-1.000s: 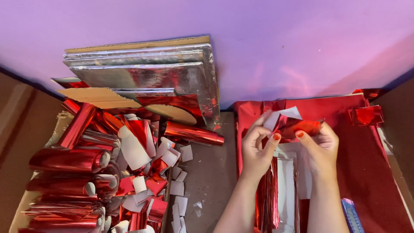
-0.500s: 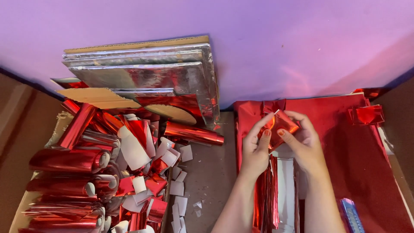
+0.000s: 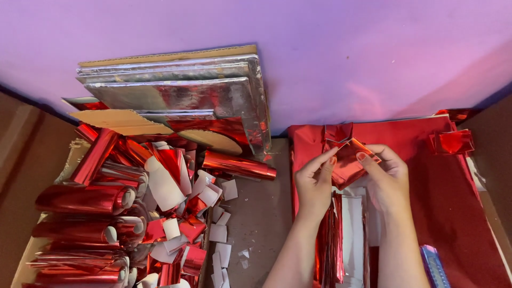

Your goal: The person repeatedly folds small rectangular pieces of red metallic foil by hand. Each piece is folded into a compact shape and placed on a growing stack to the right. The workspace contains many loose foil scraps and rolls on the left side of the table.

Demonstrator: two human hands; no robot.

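The red foil piece (image 3: 348, 162) is shiny and creased, folded into a rough diamond with a sharp point upward — I hold it just above the red foil sheet (image 3: 458, 202) spread on the floor. My left hand (image 3: 313, 184) pinches its left edge between thumb and forefinger; my right hand (image 3: 388, 178) is clamped on its right edge. Below my wrists lie red foil strips (image 3: 332, 240) — off to the left, rolled foil tubes (image 3: 80, 213), white paper scraps (image 3: 218, 232) and silver-covered boards (image 3: 176, 90) against the purple wall (image 3: 346, 48).
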